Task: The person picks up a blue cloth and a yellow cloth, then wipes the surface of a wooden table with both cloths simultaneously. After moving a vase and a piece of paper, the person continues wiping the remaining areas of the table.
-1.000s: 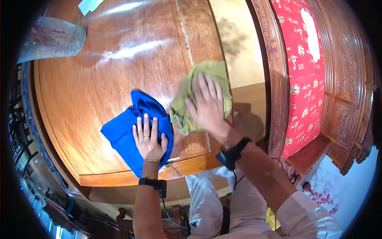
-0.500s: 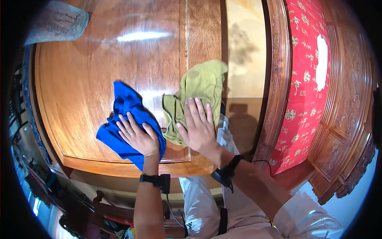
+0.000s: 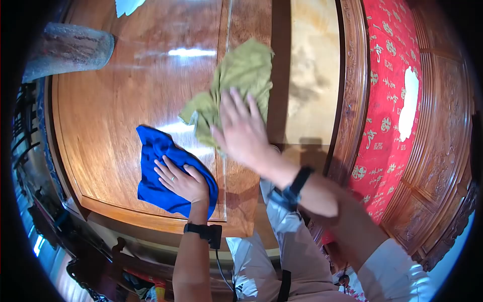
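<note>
My left hand (image 3: 183,182) lies flat and open on a crumpled blue cloth (image 3: 156,150), its fingers spread over the fabric near the table's front edge. Farther forward and to the right, my right hand (image 3: 243,128) presses an olive-green cloth (image 3: 246,65) with its fingers extended, slightly blurred by motion. Both cloths rest on a shiny brown wooden table (image 3: 105,116). The green one reaches the table's right edge, and its left corner is bunched.
A clear, rolled-looking sheet (image 3: 75,50) sits at the far left of the table. Beyond a gap on the right stands a carved wooden bench (image 3: 354,75) with a red patterned cushion (image 3: 377,136). A white piece (image 3: 128,6) shows at the top.
My right hand has slid forward with the green cloth. My left hand stays near its place, while the blue cloth's folds have shifted. The view has tilted, showing more of the table's far side.
</note>
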`<state>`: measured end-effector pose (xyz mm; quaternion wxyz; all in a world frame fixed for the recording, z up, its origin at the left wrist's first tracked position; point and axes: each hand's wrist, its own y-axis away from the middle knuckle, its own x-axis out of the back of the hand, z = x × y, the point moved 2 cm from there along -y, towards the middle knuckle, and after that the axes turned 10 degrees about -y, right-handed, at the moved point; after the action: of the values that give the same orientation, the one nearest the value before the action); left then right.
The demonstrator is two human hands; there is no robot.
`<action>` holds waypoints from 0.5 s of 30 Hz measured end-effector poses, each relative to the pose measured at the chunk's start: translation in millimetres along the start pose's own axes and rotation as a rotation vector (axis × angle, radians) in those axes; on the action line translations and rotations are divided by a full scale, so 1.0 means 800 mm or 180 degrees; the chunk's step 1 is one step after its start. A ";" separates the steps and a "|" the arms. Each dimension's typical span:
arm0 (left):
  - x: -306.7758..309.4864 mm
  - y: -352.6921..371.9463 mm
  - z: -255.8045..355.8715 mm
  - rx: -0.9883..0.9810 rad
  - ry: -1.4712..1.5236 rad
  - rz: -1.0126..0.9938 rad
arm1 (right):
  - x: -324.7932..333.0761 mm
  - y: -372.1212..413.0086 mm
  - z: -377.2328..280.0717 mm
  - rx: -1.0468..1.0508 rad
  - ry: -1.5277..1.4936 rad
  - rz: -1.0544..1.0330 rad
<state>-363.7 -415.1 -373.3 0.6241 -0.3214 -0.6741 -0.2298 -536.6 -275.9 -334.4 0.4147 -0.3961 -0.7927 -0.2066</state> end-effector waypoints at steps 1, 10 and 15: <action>0.001 0.000 -0.002 -0.0005 0.0004 0.0021 | -0.007 0.028 -0.016 -0.0029 -0.0180 -0.0063; 0.008 -0.001 -0.001 0.0056 0.0069 0.0031 | 0.023 -0.008 0.013 0.0361 0.0634 -0.0683; 0.008 0.001 -0.004 0.0067 0.0081 -0.0013 | 0.041 -0.159 0.087 0.0548 0.1309 -0.0227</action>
<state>-360.9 -415.6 -366.3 0.6355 -0.3105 -0.6691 -0.2282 -683.7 -291.6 -347.1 0.5923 -0.2806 -0.7197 -0.2291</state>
